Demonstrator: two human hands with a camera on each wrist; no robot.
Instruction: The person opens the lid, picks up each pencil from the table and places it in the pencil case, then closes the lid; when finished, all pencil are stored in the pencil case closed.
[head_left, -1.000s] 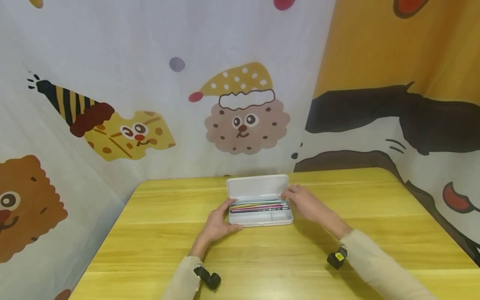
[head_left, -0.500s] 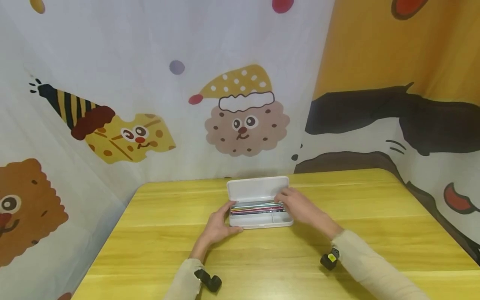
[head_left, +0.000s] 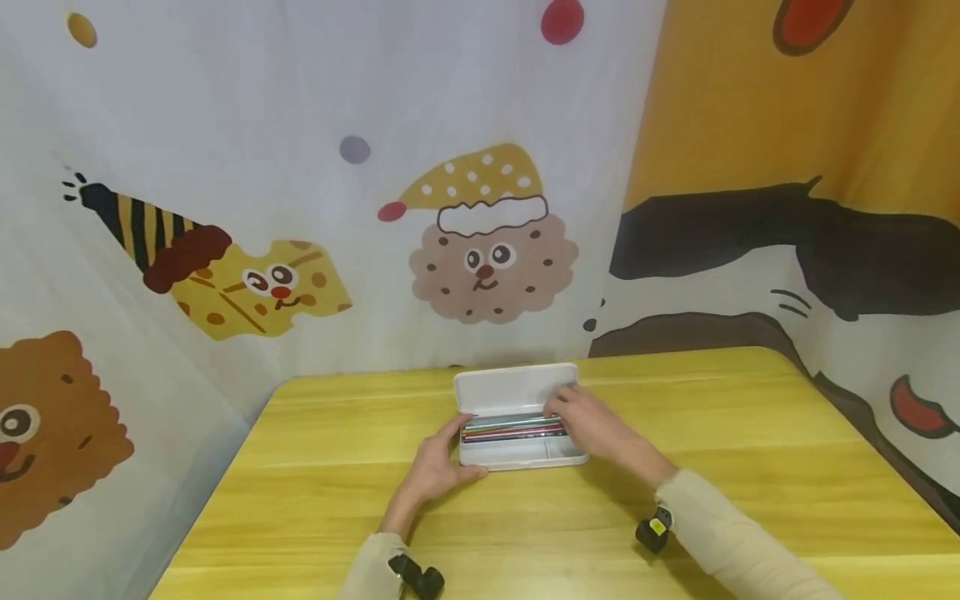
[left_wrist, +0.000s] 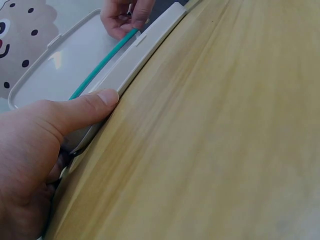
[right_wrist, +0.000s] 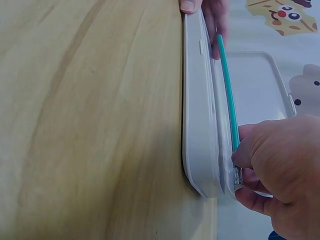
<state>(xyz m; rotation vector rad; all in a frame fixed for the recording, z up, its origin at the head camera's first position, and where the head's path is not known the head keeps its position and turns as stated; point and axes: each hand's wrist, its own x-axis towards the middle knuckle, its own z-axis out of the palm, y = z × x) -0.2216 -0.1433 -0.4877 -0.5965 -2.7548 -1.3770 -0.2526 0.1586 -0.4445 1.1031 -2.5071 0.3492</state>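
A white pencil case (head_left: 504, 454) lies on the table with its lid (head_left: 510, 390) raised at the back. Several coloured pencils (head_left: 506, 432) are lined up in its long compartment. My left hand (head_left: 433, 471) grips the case's left end, thumb along the front side and fingers behind. At the right end, my right hand (head_left: 596, 427) pinches a green pencil (right_wrist: 228, 90) near its end between thumb and fingers. In the right wrist view this pencil slants above the case rim, its far end close to the left hand's fingers.
The yellow wood-grain table (head_left: 315, 483) extends around the case. Behind it hangs a curtain (head_left: 420, 83) printed with cartoon figures. A small black camera sits on each wrist.
My right hand has shifted a little left along the back of the pencil compartment. The left hand keeps its grip on the case. The head view has tilted slightly upward.
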